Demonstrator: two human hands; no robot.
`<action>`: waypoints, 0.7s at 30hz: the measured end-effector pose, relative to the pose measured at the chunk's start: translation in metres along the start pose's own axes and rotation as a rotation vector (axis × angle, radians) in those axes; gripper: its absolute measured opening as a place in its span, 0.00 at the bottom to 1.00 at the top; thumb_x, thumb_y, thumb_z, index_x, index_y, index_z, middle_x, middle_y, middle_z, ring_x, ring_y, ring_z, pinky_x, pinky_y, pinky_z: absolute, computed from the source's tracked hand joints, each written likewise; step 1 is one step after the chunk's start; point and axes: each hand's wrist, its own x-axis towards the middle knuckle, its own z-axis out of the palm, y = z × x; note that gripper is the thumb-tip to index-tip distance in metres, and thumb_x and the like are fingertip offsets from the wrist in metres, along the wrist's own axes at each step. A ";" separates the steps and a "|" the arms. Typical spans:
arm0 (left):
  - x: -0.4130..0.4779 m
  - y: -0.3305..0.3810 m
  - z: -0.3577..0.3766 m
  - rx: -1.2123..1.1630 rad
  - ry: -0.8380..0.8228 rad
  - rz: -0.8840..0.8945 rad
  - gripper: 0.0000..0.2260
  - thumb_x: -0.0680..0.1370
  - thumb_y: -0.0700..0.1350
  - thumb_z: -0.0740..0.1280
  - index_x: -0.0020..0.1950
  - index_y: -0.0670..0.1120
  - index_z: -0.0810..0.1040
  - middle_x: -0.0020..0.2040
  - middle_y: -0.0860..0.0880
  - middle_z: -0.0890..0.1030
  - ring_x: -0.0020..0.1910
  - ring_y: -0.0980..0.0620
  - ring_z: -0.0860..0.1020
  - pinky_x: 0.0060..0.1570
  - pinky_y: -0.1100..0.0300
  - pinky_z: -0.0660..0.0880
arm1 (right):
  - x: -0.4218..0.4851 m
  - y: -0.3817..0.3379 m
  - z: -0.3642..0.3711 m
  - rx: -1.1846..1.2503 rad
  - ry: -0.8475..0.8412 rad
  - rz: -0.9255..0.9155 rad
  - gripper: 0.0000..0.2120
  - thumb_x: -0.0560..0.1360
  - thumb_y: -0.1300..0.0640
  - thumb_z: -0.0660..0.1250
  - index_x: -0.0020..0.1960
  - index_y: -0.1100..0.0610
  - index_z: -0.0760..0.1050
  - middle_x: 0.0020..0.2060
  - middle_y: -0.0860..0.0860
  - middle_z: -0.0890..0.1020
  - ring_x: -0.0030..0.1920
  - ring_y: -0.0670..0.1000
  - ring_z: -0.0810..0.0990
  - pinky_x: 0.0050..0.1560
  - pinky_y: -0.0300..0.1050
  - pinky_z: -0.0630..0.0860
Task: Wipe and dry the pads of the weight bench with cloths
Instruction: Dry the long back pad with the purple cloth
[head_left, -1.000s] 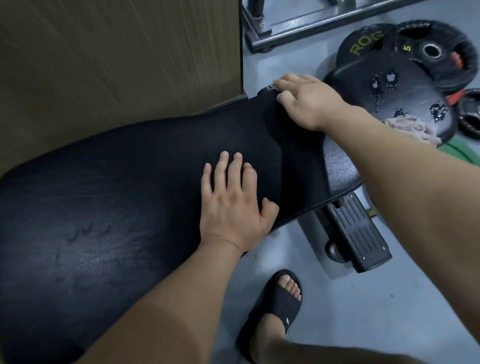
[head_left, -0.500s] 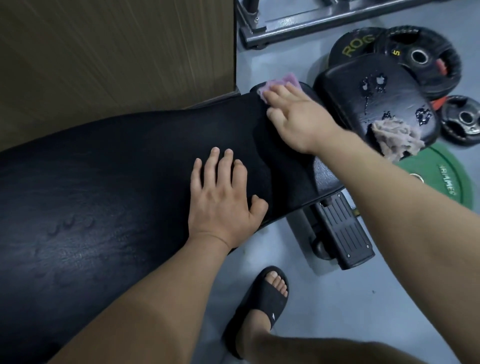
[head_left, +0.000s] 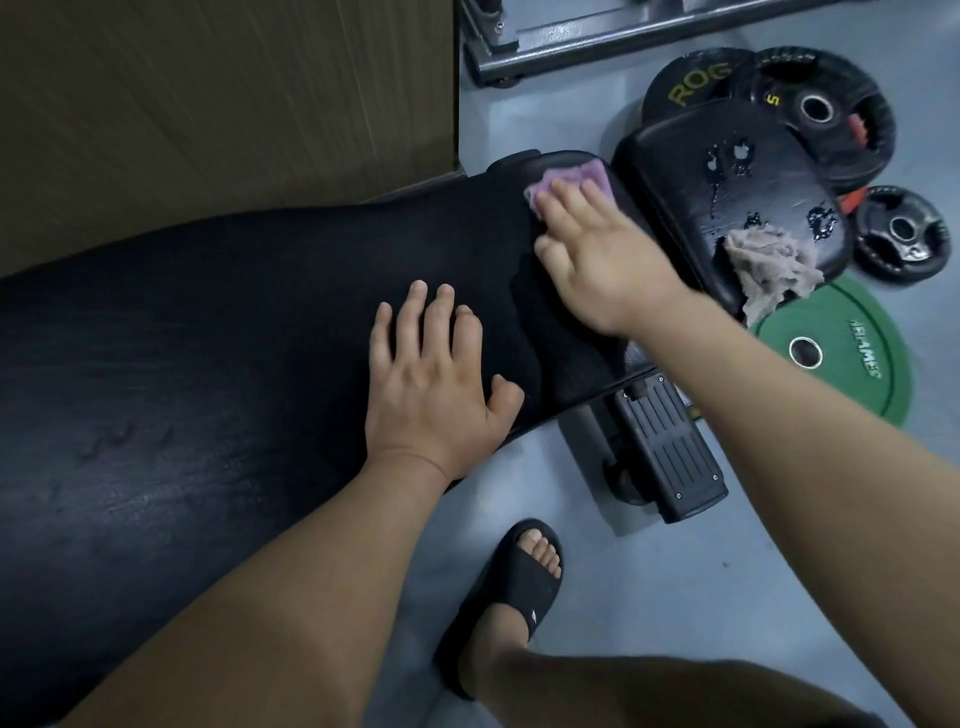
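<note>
Our right hand (head_left: 597, 260), fingers straight and close together, presses small purple cloth (head_left: 576, 176) on long black vinyl bench pad (head_left: 234, 322), 1 o'clock. Our left hand (head_left: 431, 384) flat, fingers apart, braces pad. Risk, we judge: cloth slides off pad end (nothing pinches it).

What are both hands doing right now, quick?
Left hand: open, flat on the bench pad, holding nothing.
Right hand: open, straight fingers pressing the purple cloth onto the pad.

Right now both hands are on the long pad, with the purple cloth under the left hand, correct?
No: the head view shows the purple cloth under the right hand; the left hand lies bare on the long pad.
</note>
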 end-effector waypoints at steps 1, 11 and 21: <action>0.000 0.000 0.000 -0.005 0.003 0.000 0.29 0.74 0.56 0.61 0.68 0.39 0.73 0.75 0.38 0.70 0.78 0.37 0.62 0.77 0.36 0.56 | -0.019 -0.007 0.003 -0.001 0.040 -0.043 0.26 0.84 0.53 0.52 0.76 0.69 0.65 0.75 0.66 0.67 0.78 0.65 0.62 0.81 0.55 0.51; -0.001 -0.001 0.001 0.008 -0.004 0.007 0.28 0.75 0.56 0.59 0.69 0.39 0.72 0.76 0.37 0.69 0.79 0.37 0.61 0.77 0.36 0.56 | -0.036 0.023 0.002 -0.060 0.018 0.063 0.31 0.83 0.48 0.46 0.78 0.65 0.63 0.78 0.63 0.63 0.80 0.61 0.58 0.82 0.52 0.48; 0.000 -0.001 0.002 -0.003 -0.005 0.008 0.28 0.75 0.56 0.59 0.68 0.39 0.72 0.76 0.37 0.69 0.79 0.37 0.61 0.77 0.36 0.55 | -0.082 0.023 0.003 -0.117 0.031 -0.091 0.27 0.85 0.51 0.52 0.78 0.67 0.63 0.77 0.62 0.66 0.81 0.55 0.56 0.82 0.52 0.49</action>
